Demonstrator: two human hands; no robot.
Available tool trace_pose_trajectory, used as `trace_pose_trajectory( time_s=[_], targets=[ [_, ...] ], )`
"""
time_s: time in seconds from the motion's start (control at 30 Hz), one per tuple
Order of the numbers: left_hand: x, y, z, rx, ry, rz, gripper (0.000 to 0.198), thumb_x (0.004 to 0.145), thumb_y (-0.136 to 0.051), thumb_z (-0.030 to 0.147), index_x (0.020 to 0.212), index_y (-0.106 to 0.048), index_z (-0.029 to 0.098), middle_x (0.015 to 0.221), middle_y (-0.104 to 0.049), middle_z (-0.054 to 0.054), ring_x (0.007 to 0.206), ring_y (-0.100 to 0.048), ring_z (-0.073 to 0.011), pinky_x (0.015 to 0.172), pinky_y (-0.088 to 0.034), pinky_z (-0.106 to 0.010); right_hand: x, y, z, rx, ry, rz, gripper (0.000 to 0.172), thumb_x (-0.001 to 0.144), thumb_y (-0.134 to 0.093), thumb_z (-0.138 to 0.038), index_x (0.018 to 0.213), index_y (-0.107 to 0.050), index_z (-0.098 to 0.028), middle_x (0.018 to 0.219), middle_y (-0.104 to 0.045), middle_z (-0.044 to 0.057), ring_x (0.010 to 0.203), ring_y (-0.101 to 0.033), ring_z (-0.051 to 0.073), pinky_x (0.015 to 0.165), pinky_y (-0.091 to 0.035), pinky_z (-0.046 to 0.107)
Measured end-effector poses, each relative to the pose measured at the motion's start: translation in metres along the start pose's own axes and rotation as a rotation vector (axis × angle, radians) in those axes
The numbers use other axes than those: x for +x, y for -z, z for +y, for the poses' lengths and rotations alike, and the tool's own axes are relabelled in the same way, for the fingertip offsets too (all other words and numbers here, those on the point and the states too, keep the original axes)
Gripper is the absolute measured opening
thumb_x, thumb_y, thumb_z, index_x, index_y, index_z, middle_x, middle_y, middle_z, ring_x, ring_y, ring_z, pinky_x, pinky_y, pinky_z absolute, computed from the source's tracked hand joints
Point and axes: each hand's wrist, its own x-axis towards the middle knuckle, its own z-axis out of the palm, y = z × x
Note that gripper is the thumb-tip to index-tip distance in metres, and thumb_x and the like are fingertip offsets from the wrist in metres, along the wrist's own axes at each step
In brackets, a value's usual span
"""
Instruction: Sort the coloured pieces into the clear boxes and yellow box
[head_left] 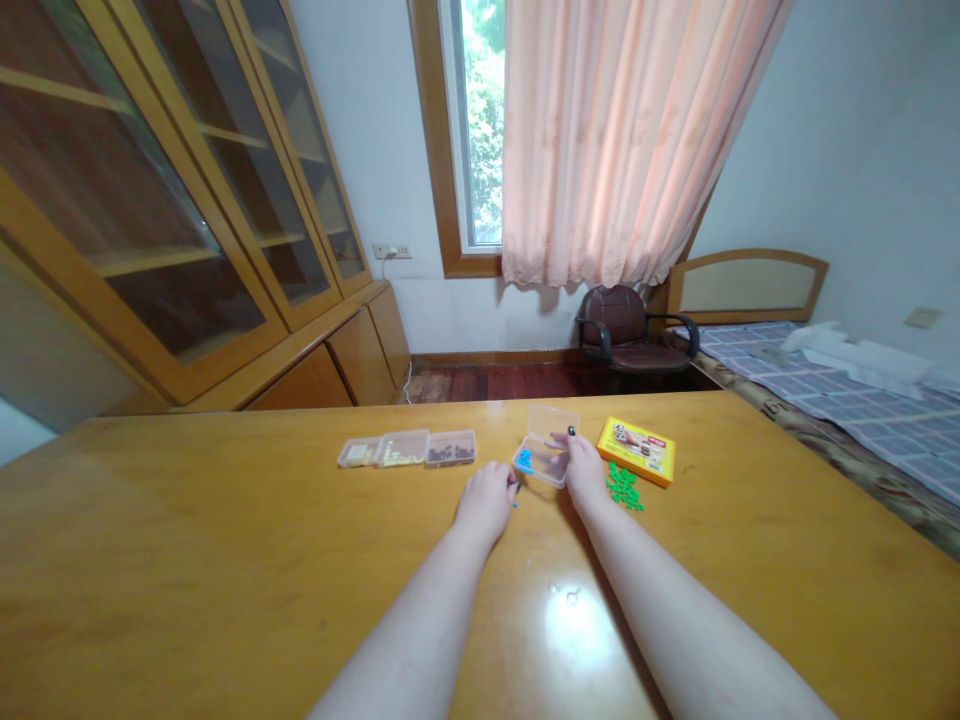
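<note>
while the right hand (pixel 583 466) grips the clear box (pixel 541 473) of blue pieces (pixel 524 461), the left hand (pixel 491 497), just left of it, seems to collect a stray bit (pixel 515 505), hold unclear; next calls for precise pinching.

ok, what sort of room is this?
Probably a bedroom, perhaps doubling as a study: a bed on the right, a glass-fronted cabinet on the left, and an office-style armchair near the window curtain.

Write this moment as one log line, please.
left hand: by small blue piece | right hand: holding open clear box, blue pieces inside | green pieces: beside yellow box
</note>
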Motion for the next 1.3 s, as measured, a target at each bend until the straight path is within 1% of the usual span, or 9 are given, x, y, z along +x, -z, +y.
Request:
trace_pose_trajectory(
  time_s=[0.13, 0.27, 0.43, 0.67, 0.77, 0.83, 0.9, 1.07, 1.3],
  targets=[
    [0.001, -0.001, -0.001, 0.030, 0.008, -0.018, 0.013, 0.082, -0.045, 0.026, 0.088, -0.056, 0.020, 0.091, -0.057, -0.004, 0.084, -0.053, -0.0154, 0.071, -0.037, -0.026, -0.001, 0.000, -0.002, 0.006, -0.001, 0.001, 0.037, 0.072, -0.051, -0.049, 0.082, -0.062, -0.016, 0.075, -0.067, 0.006, 0.046, -0.052, 0.011, 0.045, -0.044, 0.024],
    [0.003, -0.005, -0.003, 0.071, 0.010, -0.008, 0.020, 0.086, -0.037, 0.026, 0.086, -0.056, 0.020, 0.088, -0.058, -0.004, 0.081, -0.054, -0.0162, 0.069, -0.037, -0.027, -0.001, 0.000, -0.004, -0.006, -0.003, 0.004, 0.038, 0.071, -0.052, -0.050, 0.082, -0.063, -0.015, 0.076, -0.067, 0.006, 0.046, -0.052, 0.011, 0.043, -0.043, 0.024],
    [0.004, -0.007, -0.003, 0.094, 0.027, 0.007, 0.022, 0.087, -0.035, 0.027, 0.086, -0.056, 0.019, 0.088, -0.057, -0.005, 0.081, -0.053, -0.0161, 0.069, -0.037, -0.026, -0.001, 0.000, -0.003, -0.018, 0.007, 0.000, 0.041, 0.070, -0.051, -0.053, 0.082, -0.063, -0.015, 0.076, -0.067, 0.007, 0.046, -0.052, 0.011, 0.044, -0.042, 0.024],
    [0.003, 0.002, -0.002, 0.037, 0.087, 0.123, 0.023, 0.088, -0.035, 0.026, 0.089, -0.056, 0.018, 0.091, -0.056, -0.006, 0.083, -0.053, -0.0152, 0.071, -0.038, -0.025, -0.004, -0.001, -0.008, -0.065, -0.002, -0.006, 0.044, 0.070, -0.049, -0.056, 0.082, -0.063, -0.017, 0.078, -0.067, 0.007, 0.047, -0.052, 0.012, 0.046, -0.042, 0.025],
    [0.001, 0.003, -0.001, -0.019, -0.005, 0.114, 0.020, 0.085, -0.040, 0.027, 0.090, -0.059, 0.021, 0.090, -0.056, -0.004, 0.085, -0.052, -0.0149, 0.075, -0.037, -0.025, -0.007, -0.001, -0.012, -0.056, -0.003, 0.010, 0.042, 0.070, -0.049, -0.054, 0.083, -0.062, -0.017, 0.079, -0.067, 0.006, 0.048, -0.053, 0.012, 0.047, -0.043, 0.025],
    [0.000, 0.002, 0.000, -0.048, -0.080, 0.075, 0.017, 0.082, -0.047, 0.029, 0.091, -0.061, 0.023, 0.091, -0.056, -0.003, 0.088, -0.051, -0.0151, 0.077, -0.037, -0.025, -0.007, 0.000, -0.014, -0.052, 0.008, 0.026, 0.040, 0.070, -0.049, -0.053, 0.083, -0.062, -0.017, 0.078, -0.067, 0.005, 0.049, -0.053, 0.012, 0.049, -0.044, 0.026],
    [-0.002, 0.002, 0.001, -0.056, -0.125, 0.038, 0.017, 0.079, -0.051, 0.031, 0.091, -0.062, 0.025, 0.090, -0.056, -0.003, 0.088, -0.051, -0.0154, 0.078, -0.037, -0.026, -0.007, 0.001, -0.014, -0.057, 0.019, 0.031, 0.039, 0.071, -0.050, -0.051, 0.083, -0.062, -0.016, 0.076, -0.067, 0.005, 0.049, -0.053, 0.012, 0.050, -0.044, 0.026],
    [-0.004, 0.003, 0.004, -0.065, -0.183, 0.022, 0.014, 0.077, -0.053, 0.027, 0.086, -0.065, 0.025, 0.089, -0.058, -0.002, 0.087, -0.051, -0.0152, 0.079, -0.037, -0.027, -0.005, 0.001, -0.011, -0.061, 0.021, 0.031, 0.039, 0.072, -0.049, -0.050, 0.083, -0.063, -0.015, 0.077, -0.067, 0.006, 0.049, -0.053, 0.012, 0.049, -0.043, 0.026],
    [-0.003, 0.003, 0.005, -0.083, -0.204, 0.026, 0.010, 0.077, -0.053, 0.024, 0.079, -0.063, 0.022, 0.086, -0.059, -0.002, 0.086, -0.051, -0.0151, 0.079, -0.038, -0.027, -0.004, 0.001, -0.008, -0.045, 0.019, 0.020, 0.037, 0.072, -0.049, -0.049, 0.084, -0.062, -0.016, 0.079, -0.068, 0.006, 0.049, -0.053, 0.012, 0.049, -0.043, 0.026]
  ],
)
